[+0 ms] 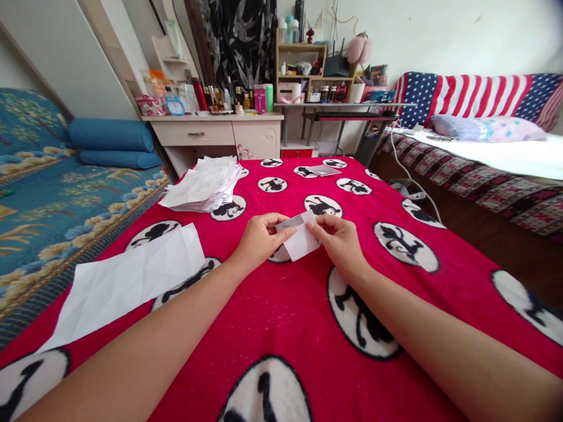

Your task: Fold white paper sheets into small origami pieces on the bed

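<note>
Both of my hands pinch a small folded piece of white paper [303, 241] above the red cloth. My left hand [260, 237] grips its left edge between thumb and fingers. On the opposite edge, my right hand [341, 237] has its thumb on top and its fingers behind. A flap is folded along the paper's upper part. To the left lies a long white paper strip [136, 269] with creases in it. Farther back on the left sits a messy stack of white sheets [204, 184]. A small folded paper [323, 170] rests near the cloth's far edge.
The red cloth [264, 310] has white circles with black figures. A blue patterned couch [35, 217] stands at left, a bed [484, 170] at right. Behind are a white dresser [211, 133] with bottles and a desk with a shelf [303, 76]. A white cable [413, 170] hangs at right.
</note>
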Action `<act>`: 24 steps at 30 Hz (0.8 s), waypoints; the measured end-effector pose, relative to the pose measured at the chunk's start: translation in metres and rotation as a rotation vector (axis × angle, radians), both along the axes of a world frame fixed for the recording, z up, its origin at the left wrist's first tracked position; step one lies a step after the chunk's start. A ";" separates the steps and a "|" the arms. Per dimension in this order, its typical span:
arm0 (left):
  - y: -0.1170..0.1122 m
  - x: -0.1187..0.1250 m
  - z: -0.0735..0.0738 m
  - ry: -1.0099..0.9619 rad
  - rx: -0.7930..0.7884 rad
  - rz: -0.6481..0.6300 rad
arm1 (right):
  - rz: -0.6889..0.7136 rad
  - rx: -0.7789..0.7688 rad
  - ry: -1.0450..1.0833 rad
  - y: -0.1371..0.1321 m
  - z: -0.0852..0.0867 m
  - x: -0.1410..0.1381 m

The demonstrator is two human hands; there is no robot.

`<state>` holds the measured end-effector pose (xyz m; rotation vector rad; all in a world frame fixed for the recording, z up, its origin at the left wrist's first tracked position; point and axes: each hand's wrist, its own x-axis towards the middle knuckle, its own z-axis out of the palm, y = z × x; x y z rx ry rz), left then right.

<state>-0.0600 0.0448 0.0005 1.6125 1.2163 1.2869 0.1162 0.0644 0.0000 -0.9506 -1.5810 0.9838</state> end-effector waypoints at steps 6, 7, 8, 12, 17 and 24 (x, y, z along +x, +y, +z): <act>0.002 -0.005 -0.001 0.317 0.043 0.055 | 0.126 -0.127 -0.158 0.004 -0.004 0.001; 0.002 -0.006 -0.002 0.354 0.052 0.059 | 0.126 -0.097 -0.201 0.005 -0.004 0.002; 0.003 -0.007 -0.003 0.379 0.062 0.063 | 0.119 -0.051 -0.240 0.007 -0.005 0.002; 0.005 -0.011 -0.008 0.453 0.121 0.083 | 0.049 0.129 -0.312 0.011 -0.008 0.003; 0.007 -0.015 -0.008 0.476 0.109 0.019 | 0.006 0.223 -0.413 0.011 -0.010 0.006; 0.005 -0.015 -0.005 0.484 0.218 -0.084 | 0.107 0.215 -0.553 0.001 -0.002 0.009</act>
